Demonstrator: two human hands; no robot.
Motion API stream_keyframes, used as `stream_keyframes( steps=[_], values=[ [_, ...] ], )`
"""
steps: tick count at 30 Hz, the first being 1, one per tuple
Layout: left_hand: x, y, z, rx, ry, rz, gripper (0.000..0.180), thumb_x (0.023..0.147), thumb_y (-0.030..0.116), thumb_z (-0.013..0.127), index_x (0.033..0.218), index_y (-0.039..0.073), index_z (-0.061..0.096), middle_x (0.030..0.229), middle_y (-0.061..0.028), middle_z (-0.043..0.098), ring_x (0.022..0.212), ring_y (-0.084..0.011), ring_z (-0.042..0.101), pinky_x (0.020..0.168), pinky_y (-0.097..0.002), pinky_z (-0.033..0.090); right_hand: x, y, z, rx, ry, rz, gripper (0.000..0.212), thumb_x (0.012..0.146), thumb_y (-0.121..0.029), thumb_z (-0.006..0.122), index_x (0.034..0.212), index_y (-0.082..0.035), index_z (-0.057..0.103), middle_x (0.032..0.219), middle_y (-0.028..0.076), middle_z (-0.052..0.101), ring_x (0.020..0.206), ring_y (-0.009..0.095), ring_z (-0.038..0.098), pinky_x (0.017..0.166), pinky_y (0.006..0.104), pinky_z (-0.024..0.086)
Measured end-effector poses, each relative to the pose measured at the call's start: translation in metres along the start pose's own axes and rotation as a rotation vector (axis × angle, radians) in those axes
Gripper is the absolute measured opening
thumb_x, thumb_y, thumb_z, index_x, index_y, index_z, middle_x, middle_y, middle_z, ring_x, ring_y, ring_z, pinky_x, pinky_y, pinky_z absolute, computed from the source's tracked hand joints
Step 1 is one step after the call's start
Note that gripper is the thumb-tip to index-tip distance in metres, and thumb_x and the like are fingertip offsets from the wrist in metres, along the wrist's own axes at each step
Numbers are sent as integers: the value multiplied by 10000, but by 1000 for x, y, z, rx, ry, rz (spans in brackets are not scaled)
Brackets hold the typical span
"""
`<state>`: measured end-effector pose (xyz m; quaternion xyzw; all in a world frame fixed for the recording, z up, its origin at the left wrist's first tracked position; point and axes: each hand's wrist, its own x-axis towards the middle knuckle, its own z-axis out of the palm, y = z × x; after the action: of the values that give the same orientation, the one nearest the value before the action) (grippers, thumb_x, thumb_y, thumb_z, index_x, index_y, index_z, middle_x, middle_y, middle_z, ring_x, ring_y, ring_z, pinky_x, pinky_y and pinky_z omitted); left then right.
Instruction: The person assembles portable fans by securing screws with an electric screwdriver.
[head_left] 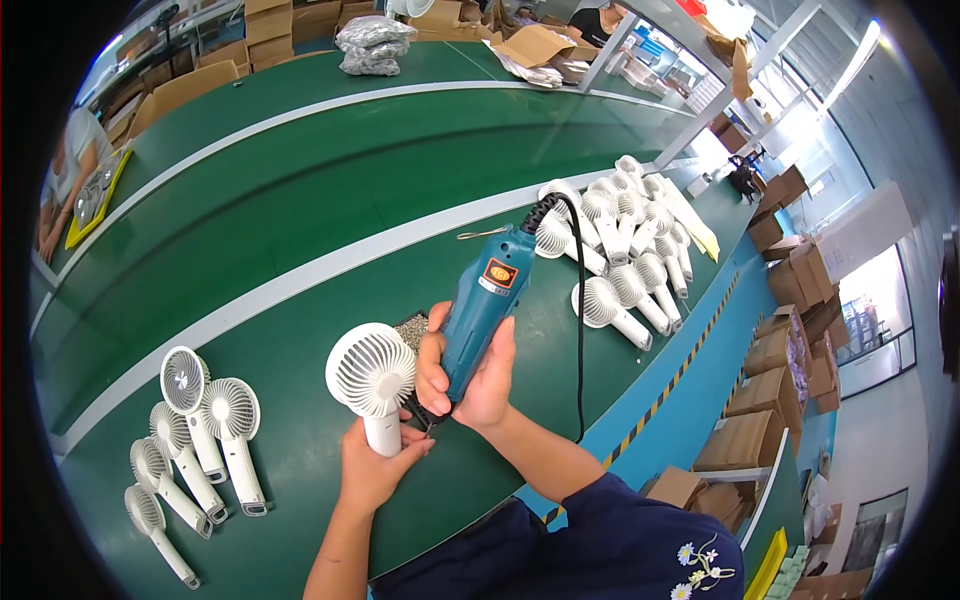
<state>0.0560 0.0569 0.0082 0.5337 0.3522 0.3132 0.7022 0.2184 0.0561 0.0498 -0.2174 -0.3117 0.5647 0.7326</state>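
Observation:
My left hand [374,468] is closed round the handle of a white handheld fan [368,368], whose round grille points up. In my right hand [480,375] is a teal electric screwdriver [485,300], gripped along its body and tilted so its tip points down beside the fan's handle. A black coiled cord [578,300] runs from its top end. Just behind the fan lies a dark tray of small metal pieces [411,330], perhaps screws, partly hidden by my right hand. Where the screwdriver's tip meets the fan is hard to make out.
Several white fans [185,440] lie at the left of the green table [300,540], and a larger pile of fans [625,230] is at the far right. Beyond a white rail runs a green belt [350,150]. A person [75,180] sits at far left beside a yellow tray [98,200].

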Motion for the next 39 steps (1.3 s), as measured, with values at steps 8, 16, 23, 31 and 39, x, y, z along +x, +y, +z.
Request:
stream_keyframes(
  steps=[8, 16, 23, 31, 39],
  values=[
    [0, 4, -4, -118, 20, -15, 349, 708, -89, 718, 999, -36, 533, 750, -103, 663, 622, -144, 639, 519, -227, 485, -3, 1, 5, 43, -17, -121, 738, 846, -759, 241, 1082, -77, 398, 579, 41, 444, 375, 122, 429, 356, 246, 377],
    [1, 4, -1, -126, 55, -37, 362, 705, -82, 716, 1009, -45, 524, 743, -122, 658, 595, -161, 633, 484, -226, 461, -2, 1, 5, 80, 122, -140, 739, 844, -766, 208, 1087, -92, 390, 574, 33, 430, 370, 124, 415, 356, 254, 368],
    [0, 5, 1, -141, 118, -37, 371, 694, -95, 701, 1011, -57, 512, 732, -128, 641, 564, -175, 614, 466, -235, 451, -2, 2, 3, 121, 147, -170, 739, 845, -764, 220, 1082, -82, 376, 582, 33, 429, 376, 123, 423, 365, 251, 378],
    [0, 2, 2, -162, 155, 4, 392, 697, -66, 688, 1032, -57, 484, 767, -157, 649, 526, -170, 587, 450, -240, 442, -1, 5, 4, 151, 168, -166, 717, 853, -745, 270, 1063, -67, 372, 583, 39, 433, 385, 117, 418, 363, 237, 361],
    [6, -8, 2, -248, 136, 162, 339, 868, 178, 619, 1085, -15, 444, 1059, -216, 607, 530, -142, 530, 440, -243, 394, -2, -2, 2, 96, 137, -277, 718, 869, -726, 257, 1059, -42, 367, 587, 50, 443, 387, 116, 421, 370, 235, 379]
  ],
)
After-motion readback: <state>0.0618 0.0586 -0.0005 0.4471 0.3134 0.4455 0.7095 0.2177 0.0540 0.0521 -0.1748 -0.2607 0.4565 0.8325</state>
